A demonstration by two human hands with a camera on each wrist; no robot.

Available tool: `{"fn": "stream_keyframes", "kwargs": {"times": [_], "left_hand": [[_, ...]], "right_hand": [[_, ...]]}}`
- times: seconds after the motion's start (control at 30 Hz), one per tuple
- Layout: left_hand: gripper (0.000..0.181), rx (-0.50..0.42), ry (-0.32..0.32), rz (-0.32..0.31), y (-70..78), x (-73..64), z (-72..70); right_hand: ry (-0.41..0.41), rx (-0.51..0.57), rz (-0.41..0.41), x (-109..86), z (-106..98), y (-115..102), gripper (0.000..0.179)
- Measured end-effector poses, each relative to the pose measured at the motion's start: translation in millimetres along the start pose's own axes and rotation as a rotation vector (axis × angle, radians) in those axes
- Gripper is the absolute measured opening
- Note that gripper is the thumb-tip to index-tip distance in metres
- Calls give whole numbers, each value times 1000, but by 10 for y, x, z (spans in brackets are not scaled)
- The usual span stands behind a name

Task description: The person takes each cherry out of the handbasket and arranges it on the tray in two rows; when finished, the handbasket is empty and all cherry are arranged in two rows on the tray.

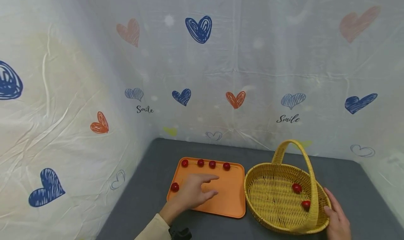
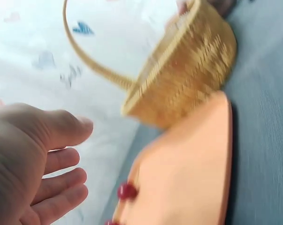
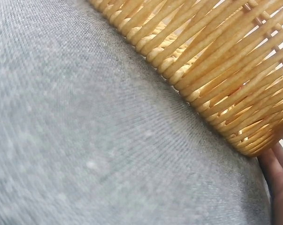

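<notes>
My left hand (image 1: 195, 191) hovers over an orange tray (image 1: 227, 201), thumb and fingers spread apart with nothing between them. Red cherries lie on the tray: several along its far edge, such as one cherry (image 1: 226, 166), and another (image 1: 175, 187) by the left edge. To the right stands a yellow wicker basket (image 1: 268, 198) with a tall arched handle (image 1: 310, 173). Two cherries, one farther back (image 1: 296, 188) and one nearer (image 1: 305, 205), lie inside it. My right hand (image 1: 337, 217) holds the basket's right rim, thumb at the top and fingers along the outer side.
A dark grey cloth (image 1: 139, 198) covers the table. White sheeting (image 1: 233, 57) printed with hearts hangs behind and on both sides. The tray's right edge lies close beside the basket.
</notes>
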State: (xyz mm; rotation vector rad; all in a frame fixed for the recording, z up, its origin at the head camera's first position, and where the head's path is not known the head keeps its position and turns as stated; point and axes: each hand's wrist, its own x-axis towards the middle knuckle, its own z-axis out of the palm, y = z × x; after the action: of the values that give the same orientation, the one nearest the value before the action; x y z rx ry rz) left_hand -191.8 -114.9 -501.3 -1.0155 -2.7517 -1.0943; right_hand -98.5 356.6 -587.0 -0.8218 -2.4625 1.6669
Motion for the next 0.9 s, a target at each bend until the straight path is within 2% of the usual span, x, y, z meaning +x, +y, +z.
{"fn": "stream_keyframes", "kwargs": {"times": [0.13,0.3,0.5,0.67,0.9], "left_hand": [[44,-136,-46,31,210,143,121],[46,-239,-119,82,442,354,349],[45,-183,-187,149,678,610,685],[45,-142,-232,158,852,796,934],[45,-84,-281,135,1107,990,1237]], "right_hand": [[-2,5,4,-1,-5,-13,57],[-6,24,11,19,-6,-11,57],[-24,15,-19,22,-19,19,57],[-26,1,-42,15,-21,29,57],[-24,38,-12,13,-15,13,57]]}}
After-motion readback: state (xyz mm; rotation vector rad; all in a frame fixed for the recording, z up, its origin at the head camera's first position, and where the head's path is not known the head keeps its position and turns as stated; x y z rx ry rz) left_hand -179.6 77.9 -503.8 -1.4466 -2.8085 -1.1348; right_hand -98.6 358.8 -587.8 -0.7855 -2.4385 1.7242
